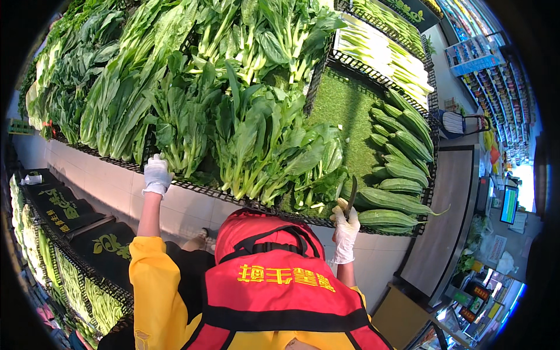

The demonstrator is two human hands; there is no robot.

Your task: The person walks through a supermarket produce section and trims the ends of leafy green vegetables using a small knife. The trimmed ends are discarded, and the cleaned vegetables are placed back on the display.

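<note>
Setting: supermarket produce aisle, sloped display shelf [175, 204] with black wire front edge and white tiled face below.
Greens: bunches of leafy greens [256, 140] packed across the upper shelf, stems toward the front edge.
Mat: green artificial-turf patch [344, 111], partly bare, between the leafy greens and the gourds.
Gourds: long ridged green gourds [396, 175] stacked at the right end of the shelf.
Signs: black rectangular cards with yellow-green leaf marks [111, 245] along the lower shelf at left; small green tag [17, 125] at far left; blue-and-white board [472, 55] at upper right; lit screen [509, 204] at right.
Lower bins: pale and green vegetables [87, 291] in wire bins at lower left.
Clothing: red vest with yellow characters [280, 291] over yellow sleeves.
Left hand: left hand [156, 174] in white glove, arm raised straight up, fingers curled at the shelf edge touching the stem ends of a green bunch; whether it is clamped on them I cannot tell.
Right hand: right hand [345, 230] in white glove, raised at the shelf edge, closed around the handle of a dark-bladed knife [351, 197], blade up beside the lowest gourds.
</note>
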